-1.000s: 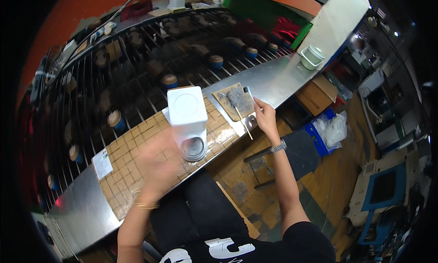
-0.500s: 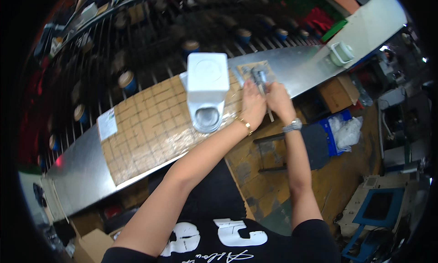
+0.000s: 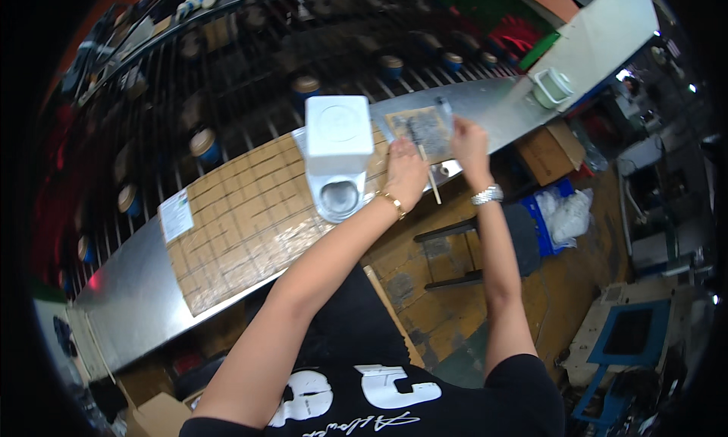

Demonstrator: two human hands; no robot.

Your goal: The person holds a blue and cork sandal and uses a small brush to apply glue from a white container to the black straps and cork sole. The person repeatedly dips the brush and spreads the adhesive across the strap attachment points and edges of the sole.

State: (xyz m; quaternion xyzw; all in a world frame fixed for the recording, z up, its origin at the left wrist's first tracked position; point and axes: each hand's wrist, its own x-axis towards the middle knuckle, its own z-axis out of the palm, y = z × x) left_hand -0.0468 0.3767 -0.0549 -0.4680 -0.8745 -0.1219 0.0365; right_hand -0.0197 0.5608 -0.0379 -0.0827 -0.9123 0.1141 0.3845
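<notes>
We're mid-job, what's left unclear: right hand (image 3: 471,146) clamped on a tool (image 3: 444,108), left hand (image 3: 407,174) by the stick (image 3: 434,184), its grip hidden!

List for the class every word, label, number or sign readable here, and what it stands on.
Black shirt: large white characters, white script below; not copied out here.
White label on the brown board: too small to read.
I can make out no other text.

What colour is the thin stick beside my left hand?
The stick is pale tan, best seen in the head view.
</notes>
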